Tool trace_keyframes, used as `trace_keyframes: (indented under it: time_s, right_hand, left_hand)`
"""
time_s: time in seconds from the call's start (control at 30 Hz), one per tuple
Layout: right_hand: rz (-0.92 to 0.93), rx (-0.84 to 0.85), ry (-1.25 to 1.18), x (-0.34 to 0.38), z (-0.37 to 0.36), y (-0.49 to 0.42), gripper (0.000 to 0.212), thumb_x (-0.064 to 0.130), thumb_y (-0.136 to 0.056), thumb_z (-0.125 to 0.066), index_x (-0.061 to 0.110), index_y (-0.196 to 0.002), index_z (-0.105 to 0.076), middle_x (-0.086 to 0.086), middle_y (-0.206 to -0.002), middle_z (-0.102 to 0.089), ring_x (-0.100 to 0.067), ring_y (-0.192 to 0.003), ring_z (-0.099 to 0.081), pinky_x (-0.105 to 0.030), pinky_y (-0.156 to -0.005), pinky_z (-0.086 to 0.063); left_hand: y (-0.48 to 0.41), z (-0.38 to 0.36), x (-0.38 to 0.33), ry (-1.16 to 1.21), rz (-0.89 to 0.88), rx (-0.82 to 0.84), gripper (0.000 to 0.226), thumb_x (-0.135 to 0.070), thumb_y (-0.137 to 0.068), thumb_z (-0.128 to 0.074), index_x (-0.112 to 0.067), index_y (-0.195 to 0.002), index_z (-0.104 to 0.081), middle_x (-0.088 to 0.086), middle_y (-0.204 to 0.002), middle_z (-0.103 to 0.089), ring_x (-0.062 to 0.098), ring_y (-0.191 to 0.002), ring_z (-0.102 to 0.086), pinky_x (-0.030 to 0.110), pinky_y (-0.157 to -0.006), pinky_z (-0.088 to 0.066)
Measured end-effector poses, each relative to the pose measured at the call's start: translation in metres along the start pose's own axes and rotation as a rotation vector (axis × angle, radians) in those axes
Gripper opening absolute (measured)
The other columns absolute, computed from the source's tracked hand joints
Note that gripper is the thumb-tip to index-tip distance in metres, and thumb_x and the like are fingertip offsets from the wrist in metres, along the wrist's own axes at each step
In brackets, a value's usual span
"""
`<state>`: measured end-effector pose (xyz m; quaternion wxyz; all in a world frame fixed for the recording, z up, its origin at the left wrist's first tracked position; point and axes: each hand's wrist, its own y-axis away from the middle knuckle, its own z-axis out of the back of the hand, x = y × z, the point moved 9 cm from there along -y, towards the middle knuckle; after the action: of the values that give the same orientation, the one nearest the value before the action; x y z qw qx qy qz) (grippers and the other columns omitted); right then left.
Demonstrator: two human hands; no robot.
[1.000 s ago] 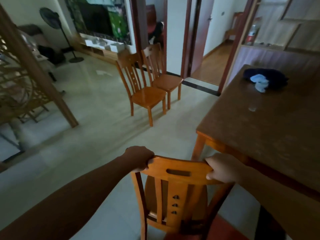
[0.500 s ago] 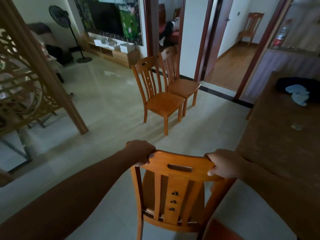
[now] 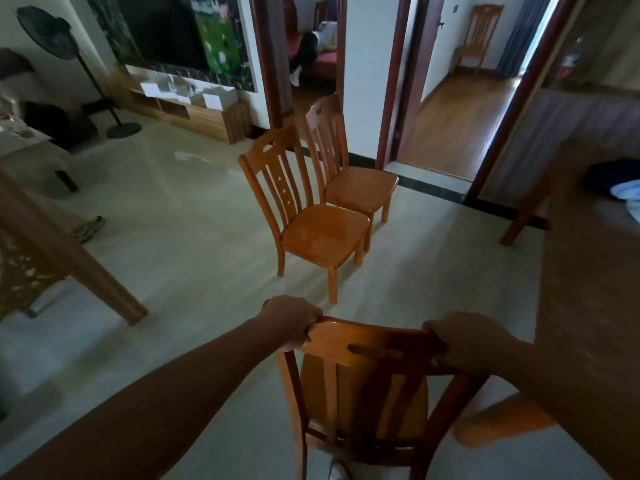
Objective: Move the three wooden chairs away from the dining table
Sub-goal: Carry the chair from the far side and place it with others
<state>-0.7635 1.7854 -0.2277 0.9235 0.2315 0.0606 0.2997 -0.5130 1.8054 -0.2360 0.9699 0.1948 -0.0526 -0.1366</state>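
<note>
Currently both hands grip the top rail of the third chair point(image 3: 374, 355) at 6 o'clock: left hand point(image 3: 294, 322) fingers clamped on its left corner, right hand point(image 3: 464, 344) on the right, likely for balanced steering. Worktop point(image 3: 588, 271) at 3 o'clock; two moved chairs point(image 3: 322, 230) parked together at 12, clear of it.

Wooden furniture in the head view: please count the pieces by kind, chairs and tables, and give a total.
Orange-brown wooden chairs: 4, namely the held chair, the near standing chair, the chair behind it and a far-room chair.
Brown wooden dining table: 1.
Total: 5.
</note>
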Motion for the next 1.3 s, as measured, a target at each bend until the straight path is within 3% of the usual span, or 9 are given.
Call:
trace_keyframes:
  time_s: [0.23, 0.4, 0.6, 0.7, 0.83, 0.97, 1.03, 1.13, 1.3]
  right_hand:
    - [-0.11, -0.012, -0.043, -0.013, 0.044, -0.092, 0.033, 0.05, -0.084, -0.063, 0.031, -0.11, -0.057, 0.005, -0.09, -0.055, -0.018, -0.086, -0.059, -0.034, -0.074, -0.049]
    - [-0.278, -0.049, -0.166, -0.014, 0.077, -0.135, 0.031, 0.049, -0.075, -0.067, 0.029, -0.096, -0.06, 0.008, -0.08, -0.059, -0.016, -0.078, -0.064, -0.035, -0.069, -0.054]
    - [-0.512, -0.094, -0.255, 0.001, 0.096, -0.156, 0.014, 0.043, -0.08, -0.056, 0.031, -0.088, -0.057, 0.011, -0.073, -0.056, -0.013, -0.073, -0.064, -0.038, -0.069, -0.056]
    - [-0.637, -0.122, -0.33, 0.005, 0.097, -0.163, 0.01, 0.039, -0.081, -0.063, 0.034, -0.086, -0.057, 0.011, -0.072, -0.058, -0.006, -0.068, -0.06, -0.03, -0.063, -0.051]
    - [-0.782, -0.124, -0.467, 0.004, 0.089, -0.174, 0.015, 0.044, -0.085, -0.063, 0.036, -0.097, -0.059, 0.013, -0.079, -0.063, -0.005, -0.074, -0.062, -0.034, -0.074, -0.056]
    - [-0.915, -0.1, -0.501, 0.009, 0.075, -0.184, 0.013, 0.043, -0.086, -0.064, 0.037, -0.094, -0.057, 0.013, -0.076, -0.06, -0.002, -0.069, -0.059, -0.026, -0.062, -0.05]
    - [-0.999, -0.08, -0.552, 0.018, 0.066, -0.184, 0.012, 0.041, -0.086, -0.064, 0.037, -0.095, -0.057, 0.012, -0.079, -0.061, -0.005, -0.072, -0.061, -0.032, -0.069, -0.057]
    - [-1.115, -0.074, -0.603, 0.034, 0.064, -0.183, 0.017, 0.04, -0.086, -0.063, 0.037, -0.102, -0.059, 0.011, -0.087, -0.063, -0.008, -0.079, -0.061, -0.036, -0.076, -0.057]
    - [-1.26, -0.1, -0.677, 0.084, 0.074, -0.2, 0.016, 0.038, -0.092, -0.063, 0.039, -0.087, -0.048, 0.014, -0.071, -0.05, 0.0, -0.065, -0.048, -0.024, -0.059, -0.037]
  left_hand:
    - [-0.097, 0.036, 0.079, -0.045, -0.16, -0.038, 0.02, -0.029, -0.092, -0.071, -0.027, -0.11, -0.063, -0.003, -0.093, -0.067, 0.02, -0.088, -0.068, 0.036, -0.074, -0.058]
    - [-0.16, 0.075, 0.125, -0.069, -0.369, -0.199, 0.01, -0.028, -0.092, -0.069, -0.028, -0.1, -0.065, -0.014, -0.074, -0.049, 0.01, -0.075, -0.059, 0.026, -0.064, -0.044]
    - [-0.218, 0.113, 0.155, -0.12, -0.627, -0.218, 0.017, -0.027, -0.094, -0.066, -0.03, -0.084, -0.052, -0.012, -0.072, -0.052, 0.013, -0.072, -0.063, 0.03, -0.069, -0.055]
    - [-0.25, 0.122, 0.159, -0.171, -0.736, -0.184, 0.004, -0.026, -0.093, -0.064, -0.028, -0.092, -0.061, -0.012, -0.078, -0.058, 0.014, -0.076, -0.066, 0.03, -0.07, -0.053]
    - [-0.295, 0.127, 0.155, -0.19, -0.857, -0.155, 0.009, -0.028, -0.09, -0.065, -0.029, -0.099, -0.064, -0.006, -0.091, -0.07, 0.017, -0.083, -0.068, 0.03, -0.069, -0.048]
    - [-0.329, 0.122, 0.142, -0.217, -0.962, -0.071, 0.015, -0.029, -0.093, -0.065, -0.029, -0.108, -0.064, -0.007, -0.092, -0.068, 0.016, -0.08, -0.066, 0.027, -0.067, -0.046]
    - [-0.337, 0.121, 0.136, -0.233, -1.04, -0.055, 0.017, -0.029, -0.092, -0.068, -0.027, -0.108, -0.064, -0.008, -0.088, -0.066, 0.014, -0.079, -0.063, 0.025, -0.065, -0.045]
    - [-0.342, 0.125, 0.128, -0.269, -1.172, -0.072, 0.02, -0.026, -0.093, -0.07, -0.023, -0.111, -0.066, -0.005, -0.091, -0.067, 0.016, -0.085, -0.066, 0.027, -0.075, -0.05]
    - [-0.353, 0.117, 0.122, -0.413, -1.357, -0.071, 0.031, -0.032, -0.093, -0.072, -0.025, -0.122, -0.063, -0.006, -0.096, -0.069, 0.016, -0.089, -0.066, 0.035, -0.091, -0.053]
